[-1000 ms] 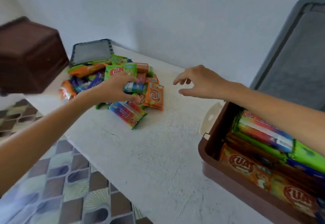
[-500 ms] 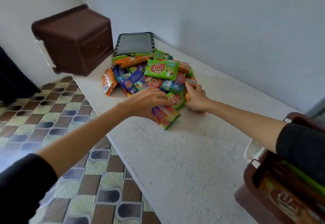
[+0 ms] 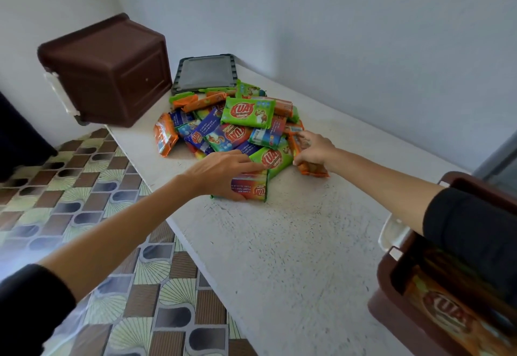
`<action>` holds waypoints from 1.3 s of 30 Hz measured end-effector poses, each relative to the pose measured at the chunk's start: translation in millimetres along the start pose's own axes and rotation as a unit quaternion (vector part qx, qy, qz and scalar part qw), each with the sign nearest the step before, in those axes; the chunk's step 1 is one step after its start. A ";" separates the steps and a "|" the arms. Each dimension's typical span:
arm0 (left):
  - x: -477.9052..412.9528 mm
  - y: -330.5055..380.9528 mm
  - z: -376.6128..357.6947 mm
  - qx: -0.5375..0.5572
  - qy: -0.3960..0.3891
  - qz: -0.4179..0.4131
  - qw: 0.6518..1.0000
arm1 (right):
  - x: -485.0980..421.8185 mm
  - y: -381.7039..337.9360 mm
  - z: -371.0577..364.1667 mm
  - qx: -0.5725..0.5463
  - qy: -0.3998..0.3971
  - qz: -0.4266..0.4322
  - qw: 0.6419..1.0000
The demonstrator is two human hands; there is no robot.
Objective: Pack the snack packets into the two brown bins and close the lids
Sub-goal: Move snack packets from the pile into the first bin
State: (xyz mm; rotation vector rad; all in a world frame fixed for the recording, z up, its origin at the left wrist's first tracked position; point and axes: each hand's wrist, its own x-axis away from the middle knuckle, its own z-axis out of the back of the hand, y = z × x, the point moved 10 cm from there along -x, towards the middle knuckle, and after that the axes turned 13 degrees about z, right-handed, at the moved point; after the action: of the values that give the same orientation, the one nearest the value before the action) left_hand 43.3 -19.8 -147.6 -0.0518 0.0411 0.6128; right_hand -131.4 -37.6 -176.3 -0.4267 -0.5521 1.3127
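Observation:
A heap of snack packets (image 3: 235, 123) in green, orange and blue lies on the white table (image 3: 285, 243). My left hand (image 3: 221, 171) grips a rainbow-coloured packet (image 3: 251, 187) at the heap's near edge. My right hand (image 3: 312, 151) holds an orange packet (image 3: 310, 166) on the heap's right side. One brown bin (image 3: 109, 70) lies tipped on its side at the table's far left end. The other brown bin (image 3: 436, 299) stands at the lower right with packets inside it, partly hidden by my right sleeve.
A grey lid (image 3: 204, 74) lies flat behind the heap, against the wall. The table's left edge drops to a patterned tile floor (image 3: 84, 187). A white latch (image 3: 391, 232) sticks out from the near bin.
The view has swung left, bringing the tipped bin into sight. Both hands reached into the heap; the left closed on the rainbow packet, the right on the orange one.

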 end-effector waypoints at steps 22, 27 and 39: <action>-69.0 88.2 142.2 0.084 0.100 -0.093 0.987 | 125.2 -17.7 191.6 0.044 0.194 0.083 0.976; -77.7 189.4 166.9 0.082 0.099 -0.216 0.968 | 223.9 25.1 214.9 0.042 0.188 0.032 0.981; -20.3 372.4 100.1 0.032 -0.102 -0.423 0.900 | 395.9 83.4 138.3 0.033 0.061 -0.047 0.996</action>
State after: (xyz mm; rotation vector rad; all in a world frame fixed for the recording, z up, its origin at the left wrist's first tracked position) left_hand -185.4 278.8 -60.2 0.0591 -0.1602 -0.2599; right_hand -216.8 364.9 -60.2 -0.4181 -0.4194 1.2022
